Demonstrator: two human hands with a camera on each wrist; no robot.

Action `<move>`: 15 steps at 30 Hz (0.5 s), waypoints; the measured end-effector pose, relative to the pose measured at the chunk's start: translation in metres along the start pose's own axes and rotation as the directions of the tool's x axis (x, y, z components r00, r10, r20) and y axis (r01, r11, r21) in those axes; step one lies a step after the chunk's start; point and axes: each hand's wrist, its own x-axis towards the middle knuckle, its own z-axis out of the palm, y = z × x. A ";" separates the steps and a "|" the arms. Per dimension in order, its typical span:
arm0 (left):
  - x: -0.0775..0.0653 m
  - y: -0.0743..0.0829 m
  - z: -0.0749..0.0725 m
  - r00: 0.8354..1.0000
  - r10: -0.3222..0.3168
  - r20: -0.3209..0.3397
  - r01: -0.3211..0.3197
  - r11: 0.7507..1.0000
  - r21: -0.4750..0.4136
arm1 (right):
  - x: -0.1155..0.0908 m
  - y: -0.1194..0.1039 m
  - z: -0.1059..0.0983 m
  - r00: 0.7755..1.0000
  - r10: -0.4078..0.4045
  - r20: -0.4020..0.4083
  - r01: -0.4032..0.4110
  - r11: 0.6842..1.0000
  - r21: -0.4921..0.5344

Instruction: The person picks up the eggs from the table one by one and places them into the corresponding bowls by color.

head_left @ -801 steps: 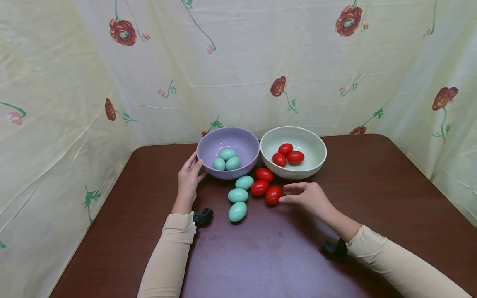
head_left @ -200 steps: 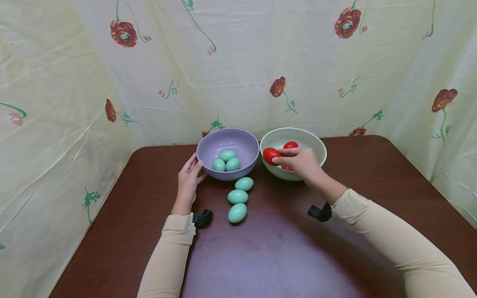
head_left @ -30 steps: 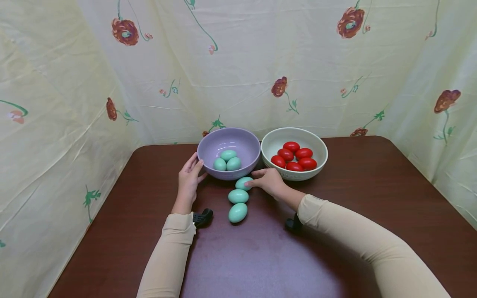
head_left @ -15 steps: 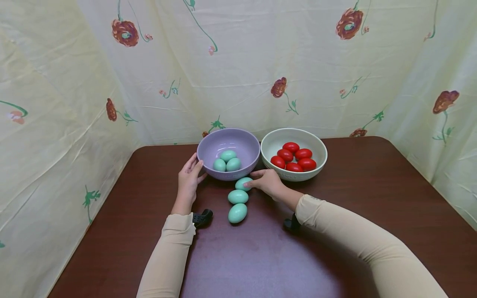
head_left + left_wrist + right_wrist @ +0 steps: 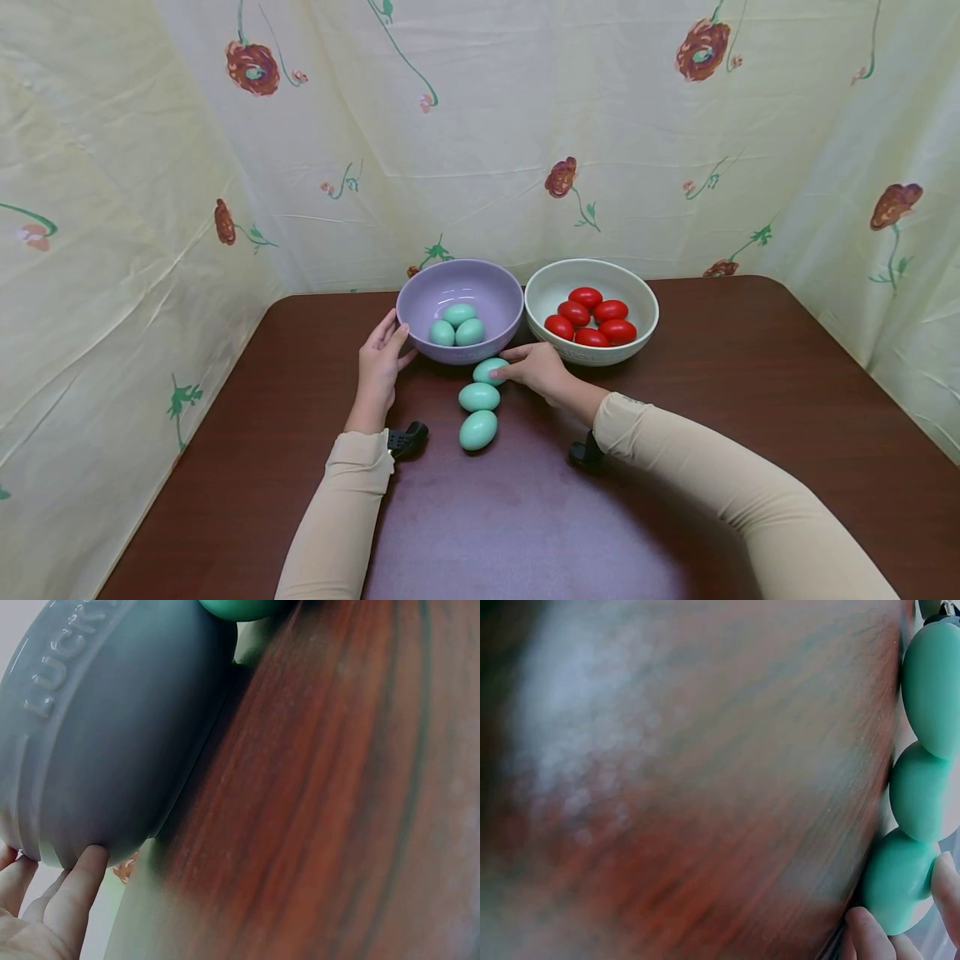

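Note:
The fingers of my left hand (image 5: pixel 377 371) lie fairly straight against the outer left side of a purple bowl (image 5: pixel 420 287); in the left wrist view, fingertips (image 5: pixel 94 859) touch its wall. Three mint-green eggs (image 5: pixel 458 313) sit inside that bowl. On the table in front of it, three more run in a row toward me. With thumb and fingers, my right hand (image 5: pixel 543 368) pinches the farthest egg (image 5: pixel 487 371) of this row; the middle egg (image 5: pixel 478 397) and nearest egg (image 5: pixel 477 431) lie beside it. The right wrist view shows fingers on both sides of the held egg (image 5: pixel 895 881).
A pale green bowl (image 5: pixel 540 279) with several red eggs (image 5: pixel 611 310) stands right beside the purple one, behind my right hand. Both bowls are near the far edge of the brown table (image 5: pixel 525 517). A flowered curtain (image 5: pixel 480 167) hangs behind and along both sides.
Since the oldest frame, the three red eggs on the table have gone into the pale green bowl. My right hand has moved left to a green egg; over the last second both hands barely move.

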 end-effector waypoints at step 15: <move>0.000 0.001 -0.001 1.000 -0.014 0.004 0.014 0.999 0.032 | -0.001 -0.002 0.000 0.999 0.028 0.027 -0.031 0.996 0.087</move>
